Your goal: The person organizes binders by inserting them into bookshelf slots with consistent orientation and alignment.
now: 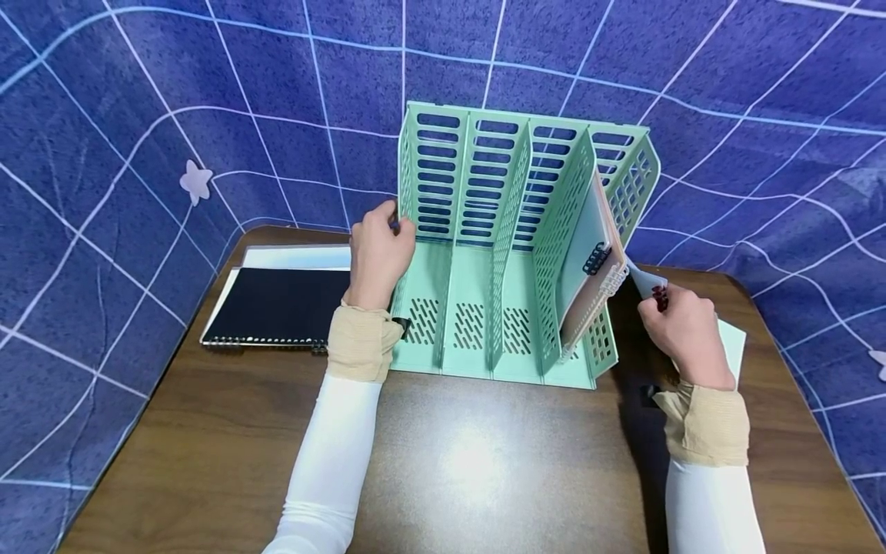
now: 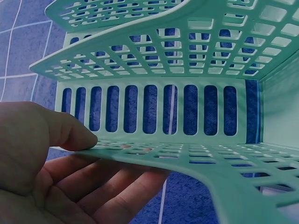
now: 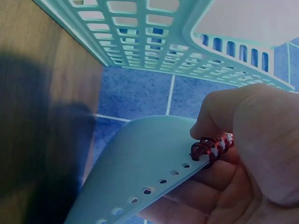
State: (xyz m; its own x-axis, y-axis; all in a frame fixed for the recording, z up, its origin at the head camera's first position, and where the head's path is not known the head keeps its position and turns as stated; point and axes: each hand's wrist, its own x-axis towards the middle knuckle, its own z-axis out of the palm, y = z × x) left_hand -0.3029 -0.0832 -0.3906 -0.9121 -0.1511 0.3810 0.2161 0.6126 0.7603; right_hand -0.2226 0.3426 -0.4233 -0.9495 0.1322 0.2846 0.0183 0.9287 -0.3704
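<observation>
A mint-green desk file organizer [image 1: 431,265] with perforated dividers stands upright at the back of the table. My left hand [image 1: 379,258] grips the front edge of its left side wall, thumb inside and fingers outside, as the left wrist view shows. To the right of the organizer, my right hand [image 1: 685,331] holds a pale blue notebook [image 3: 140,154] by its red spiral binding [image 3: 211,148]. In the right wrist view that notebook is beside the organizer's outer wall. Notebooks stand leaning in the organizer's right part, including a light blue one [image 1: 580,245] with black rings.
A black spiral notebook [image 1: 280,306] lies on the wooden table [image 1: 277,431] left of the organizer, over other pale notebooks. Behind my right hand a pale green sheet-like corner [image 1: 732,348] shows. Blue grid-patterned cloth [image 1: 291,161] rises behind and beside the table.
</observation>
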